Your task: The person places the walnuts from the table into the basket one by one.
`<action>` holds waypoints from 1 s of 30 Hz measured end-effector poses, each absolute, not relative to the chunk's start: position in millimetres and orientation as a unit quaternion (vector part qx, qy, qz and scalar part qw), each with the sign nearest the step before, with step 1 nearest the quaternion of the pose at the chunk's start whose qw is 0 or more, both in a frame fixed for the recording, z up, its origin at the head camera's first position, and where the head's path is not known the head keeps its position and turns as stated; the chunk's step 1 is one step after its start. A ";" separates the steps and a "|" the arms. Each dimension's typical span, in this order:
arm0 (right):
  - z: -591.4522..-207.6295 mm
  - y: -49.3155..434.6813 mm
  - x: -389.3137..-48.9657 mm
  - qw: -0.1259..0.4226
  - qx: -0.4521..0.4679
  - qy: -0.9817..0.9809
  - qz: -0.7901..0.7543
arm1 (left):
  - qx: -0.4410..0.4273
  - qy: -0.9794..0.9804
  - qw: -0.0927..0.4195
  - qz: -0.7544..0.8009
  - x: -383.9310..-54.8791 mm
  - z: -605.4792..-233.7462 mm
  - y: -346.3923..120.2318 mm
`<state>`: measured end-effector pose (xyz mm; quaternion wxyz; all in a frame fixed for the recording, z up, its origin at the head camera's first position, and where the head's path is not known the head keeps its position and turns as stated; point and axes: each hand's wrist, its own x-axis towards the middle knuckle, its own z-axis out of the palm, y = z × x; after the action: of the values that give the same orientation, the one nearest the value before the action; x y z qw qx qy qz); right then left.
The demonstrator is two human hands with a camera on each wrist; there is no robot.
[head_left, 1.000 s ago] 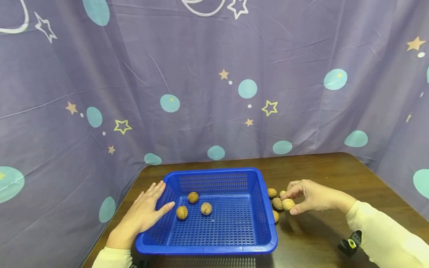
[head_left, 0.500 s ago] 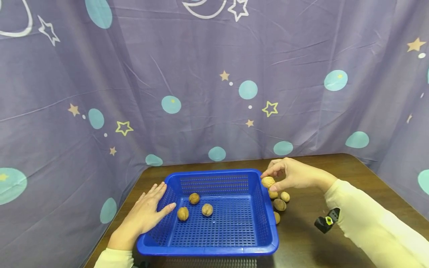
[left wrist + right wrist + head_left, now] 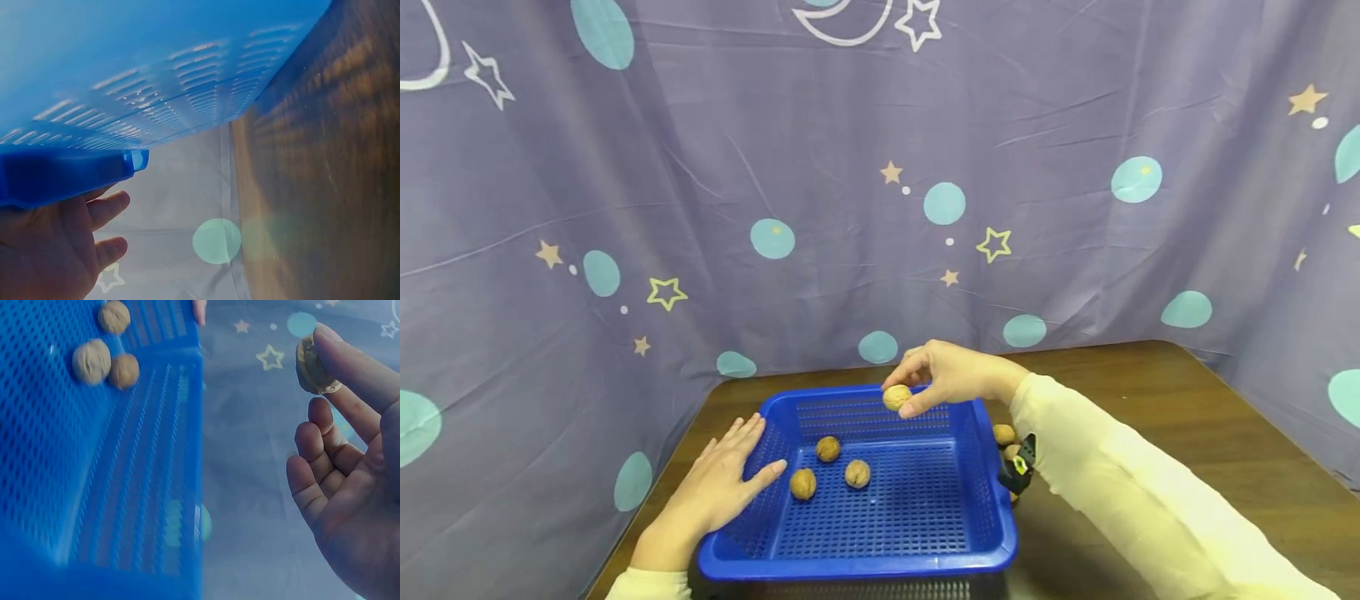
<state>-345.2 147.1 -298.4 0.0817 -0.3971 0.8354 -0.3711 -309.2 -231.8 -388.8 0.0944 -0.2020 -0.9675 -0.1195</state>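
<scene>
A walnut (image 3: 897, 397) is pinched between the thumb and fingers of my right hand (image 3: 951, 372), held above the far side of a blue plastic basket (image 3: 850, 568). In the right wrist view the same walnut (image 3: 315, 365) sits at the fingertips, with the other fingers loosely bent. My left hand (image 3: 715, 479) rests with straight, spread fingers on the basket's left rim. Inside the basket, toward the left, lie a dark walnut (image 3: 828, 449), a second walnut (image 3: 802, 483) and a paler walnut (image 3: 857, 473).
Several more walnuts (image 3: 1003, 434) lie on the brown wooden table (image 3: 1105, 392) against the basket's right side, partly hidden by my right wrist and its black strap (image 3: 1018, 467). A purple patterned curtain (image 3: 820, 317) hangs behind the table.
My right hand has lifted the walnut off the pile at the right and carried it leftward over the basket's rim. The left hand stays on the rim.
</scene>
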 end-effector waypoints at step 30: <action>-390.0 40.9 -378.6 0.209 -0.341 0.840 -0.366 | -0.200 -0.970 0.081 -0.115 -308.9 -386.0 -229.1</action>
<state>-378.6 40.9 -390.0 0.2095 -0.3407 0.8402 -0.3661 -308.9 -229.1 -386.0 0.0814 -0.2003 -0.9695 -0.1152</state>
